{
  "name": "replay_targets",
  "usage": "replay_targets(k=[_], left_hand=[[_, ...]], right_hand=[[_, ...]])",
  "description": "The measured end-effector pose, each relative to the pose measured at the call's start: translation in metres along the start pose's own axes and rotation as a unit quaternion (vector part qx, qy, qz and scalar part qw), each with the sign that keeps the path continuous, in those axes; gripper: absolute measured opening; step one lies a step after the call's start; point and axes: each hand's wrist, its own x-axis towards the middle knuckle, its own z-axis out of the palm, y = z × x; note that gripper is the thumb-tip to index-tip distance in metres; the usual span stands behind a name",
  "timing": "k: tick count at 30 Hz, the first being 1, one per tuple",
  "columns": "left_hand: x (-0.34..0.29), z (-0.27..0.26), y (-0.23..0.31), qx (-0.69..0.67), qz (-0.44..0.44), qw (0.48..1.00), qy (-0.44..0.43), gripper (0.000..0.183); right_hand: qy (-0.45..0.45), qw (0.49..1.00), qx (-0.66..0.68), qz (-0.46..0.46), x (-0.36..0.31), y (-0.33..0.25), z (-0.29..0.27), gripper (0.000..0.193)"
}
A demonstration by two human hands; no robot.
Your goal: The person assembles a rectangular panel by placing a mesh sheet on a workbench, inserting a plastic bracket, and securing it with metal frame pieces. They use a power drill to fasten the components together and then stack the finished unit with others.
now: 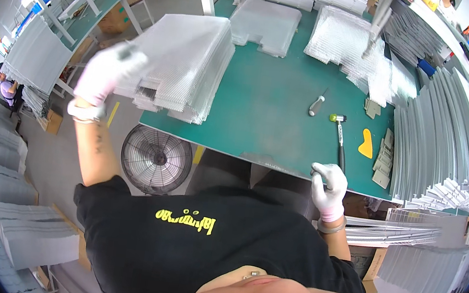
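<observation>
My left hand [113, 71], in a white glove, is smeared by motion at the left side of a tall stack of silvery mesh panels [183, 42]. Whether it touches the stack or grips a panel, I cannot tell. My right hand [330, 186], gloved too, is at the front edge of the green table [263, 109] with its fingers curled in and nothing seen in them. Just beyond it lies a small mallet [340, 138] with a black handle and a green-and-white head. A screwdriver [316, 105] and a yellow scraper-like piece [367, 144] lie farther off.
More mesh panels [265, 23] lie at the back, with another pile [343, 39] to their right. Upright thin panels [443, 138] crowd the table's right side. Small metal plates [384, 160] lie along the right edge. A floor fan [157, 160] stands below the table's left front corner.
</observation>
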Motion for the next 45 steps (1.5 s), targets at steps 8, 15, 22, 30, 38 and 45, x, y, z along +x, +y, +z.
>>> replay_targets(k=[8, 15, 22, 30, 38, 45], left_hand=[[-0.059, 0.064, 0.02, 0.135, 0.046, 0.989, 0.037, 0.061], [-0.045, 0.093, -0.029, 0.177, -0.012, 0.984, -0.028, 0.085], [-0.051, 0.099, -0.011, 0.26, -0.024, 0.965, -0.035, 0.088], [-0.054, 0.077, -0.015, -0.018, -0.015, 0.999, 0.038, 0.067], [-0.06, 0.094, -0.026, -0.05, 0.029, 0.997, 0.053, 0.048], [-0.047, 0.069, -0.028, -0.027, 0.129, 0.99, 0.039, 0.046]], right_hand=[[-0.013, 1.0, 0.002, 0.027, -0.017, 0.001, -0.015, 0.019], [-0.015, 1.0, 0.015, 0.014, -0.006, 0.0, -0.004, 0.018], [-0.082, 0.987, 0.108, 0.086, 0.016, 0.0, 0.042, 0.018], [-0.298, 0.789, 0.429, 0.325, 0.182, 0.027, 0.175, 0.047], [-0.219, 0.797, 0.481, 0.292, 0.226, -0.045, 0.267, 0.065], [-0.185, 0.809, 0.487, 0.272, 0.236, -0.053, 0.276, 0.068]])
